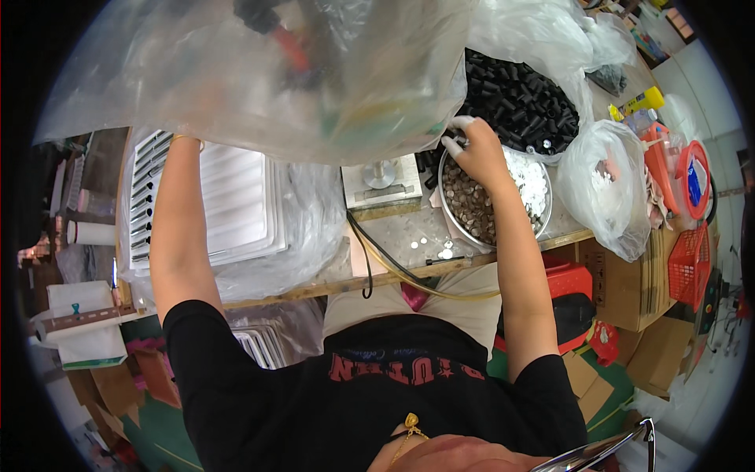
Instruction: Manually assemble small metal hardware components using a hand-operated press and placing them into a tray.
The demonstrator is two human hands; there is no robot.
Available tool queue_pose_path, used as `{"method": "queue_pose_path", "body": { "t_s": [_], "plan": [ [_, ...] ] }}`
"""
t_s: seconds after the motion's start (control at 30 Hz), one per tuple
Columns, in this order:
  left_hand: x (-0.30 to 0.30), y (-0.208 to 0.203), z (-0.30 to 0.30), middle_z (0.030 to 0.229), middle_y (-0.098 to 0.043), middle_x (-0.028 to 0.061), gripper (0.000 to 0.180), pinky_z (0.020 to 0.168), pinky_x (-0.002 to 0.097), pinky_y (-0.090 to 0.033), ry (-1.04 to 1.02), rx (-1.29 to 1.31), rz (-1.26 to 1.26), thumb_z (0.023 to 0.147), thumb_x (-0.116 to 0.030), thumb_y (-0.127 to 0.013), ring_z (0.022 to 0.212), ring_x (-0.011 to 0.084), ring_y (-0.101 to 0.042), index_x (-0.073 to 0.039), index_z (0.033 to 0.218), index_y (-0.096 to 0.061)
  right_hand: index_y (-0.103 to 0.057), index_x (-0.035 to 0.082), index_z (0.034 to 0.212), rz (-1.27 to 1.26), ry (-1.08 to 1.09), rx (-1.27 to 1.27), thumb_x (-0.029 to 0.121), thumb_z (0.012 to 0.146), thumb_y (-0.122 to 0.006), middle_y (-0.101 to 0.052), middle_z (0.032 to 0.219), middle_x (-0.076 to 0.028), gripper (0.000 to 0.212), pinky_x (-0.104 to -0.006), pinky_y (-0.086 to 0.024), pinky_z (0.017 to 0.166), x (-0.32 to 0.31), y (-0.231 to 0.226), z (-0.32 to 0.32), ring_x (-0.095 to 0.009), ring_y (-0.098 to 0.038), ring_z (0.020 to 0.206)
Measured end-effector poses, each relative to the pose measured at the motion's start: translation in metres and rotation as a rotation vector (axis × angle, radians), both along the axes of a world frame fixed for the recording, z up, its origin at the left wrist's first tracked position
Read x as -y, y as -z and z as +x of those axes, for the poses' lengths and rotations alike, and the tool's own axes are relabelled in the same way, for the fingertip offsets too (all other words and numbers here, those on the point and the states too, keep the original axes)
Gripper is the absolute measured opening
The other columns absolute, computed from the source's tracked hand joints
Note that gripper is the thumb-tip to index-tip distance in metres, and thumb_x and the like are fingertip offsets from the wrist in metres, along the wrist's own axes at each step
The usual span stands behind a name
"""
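Observation:
My right hand [481, 155], with white covers on its fingertips, is above the left rim of a round metal bowl [548, 211]. Its thumb and finger curl toward each other; whatever is between them is too small to make out. Small brownish metal discs [465, 198] fill the bowl's left side, and white discs [528, 182] its right. My left forearm [182, 212] reaches over a stack of white ribbed trays [244, 197], with dark pieces [141, 197] along the left edge. A cloudy plastic sheet [259, 86] hides my left hand.
Behind the bowl, a clear bag holds many black tubes [519, 98]. A metal fixture [381, 182] stands mid-bench, with hoses [393, 267] at the front edge. On the right are a plastic bag [605, 189], a red basket [689, 263] and cardboard boxes [617, 283].

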State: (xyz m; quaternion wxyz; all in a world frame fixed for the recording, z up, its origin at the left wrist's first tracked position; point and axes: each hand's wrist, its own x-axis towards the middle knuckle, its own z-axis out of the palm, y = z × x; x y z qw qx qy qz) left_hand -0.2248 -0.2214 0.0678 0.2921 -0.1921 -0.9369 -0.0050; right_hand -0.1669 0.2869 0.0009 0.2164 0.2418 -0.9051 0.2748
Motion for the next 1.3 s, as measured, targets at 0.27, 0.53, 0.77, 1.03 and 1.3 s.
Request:
{"method": "queue_pose_path", "body": {
  "t_s": [0.27,0.53,0.77,1.03,1.3],
  "plan": [
    [-0.02,-0.009,0.077,0.084,-0.067,0.0141,0.018,0.068,0.035,-0.049,-0.19,-0.014,0.385,0.076,-0.009,-0.065,0.077,0.0262,-0.063,0.0,0.092,-0.062,-0.063,0.003,0.105,-0.574,-0.192,0.478,0.005,0.081,-0.069,-0.062,0.087,0.001,0.026,-0.0215,-0.044,0.07,0.02,-0.018,0.058,-0.006,-0.054,0.076],
    [-0.178,0.0,0.246,0.086,-0.063,0.0084,0.03,0.06,0.026,-0.048,0.223,0.492,2.092,0.079,-0.018,-0.061,0.073,0.0179,-0.059,0.002,0.102,-0.06,-0.062,0.001,0.106,-0.709,-0.204,0.47,0.009,0.081,-0.068,-0.059,0.08,-0.002,0.027,-0.0261,-0.047,0.068,0.067,-0.034,0.068,-0.009,-0.052,0.069],
    [-0.238,0.051,0.279,0.095,-0.058,0.0076,0.026,0.077,0.0359,-0.044,0.524,0.997,2.595,0.089,-0.024,-0.052,0.079,0.0212,-0.05,-0.007,0.108,-0.056,-0.064,0.005,0.102,-0.16,-0.14,0.368,0.018,0.079,-0.066,-0.066,0.086,-0.018,0.027,-0.0403,-0.051,0.073,0.102,-0.06,0.057,-0.034,-0.064,0.082],
    [-0.268,0.061,0.275,0.098,-0.058,0.0078,0.033,0.068,0.0309,-0.049,0.381,1.062,2.404,0.085,-0.011,-0.065,0.081,0.0182,-0.055,-0.003,0.114,-0.052,-0.065,0.004,0.102,-0.195,-0.086,0.3,0.023,0.078,-0.07,-0.061,0.099,-0.016,0.031,-0.0409,-0.049,0.077,0.085,-0.04,0.068,-0.035,-0.061,0.088],
    [-0.232,0.076,0.284,0.104,-0.059,0.0081,0.027,0.079,0.0371,-0.053,0.204,0.927,2.478,0.092,-0.015,-0.058,0.091,0.0216,-0.06,-0.006,0.117,-0.053,-0.071,0.006,0.094,-0.2,0.286,0.298,0.02,0.081,-0.07,-0.068,0.088,-0.014,0.02,-0.0329,-0.05,0.07,-0.087,-0.021,0.115,-0.022,-0.064,0.075]
  ]
}}
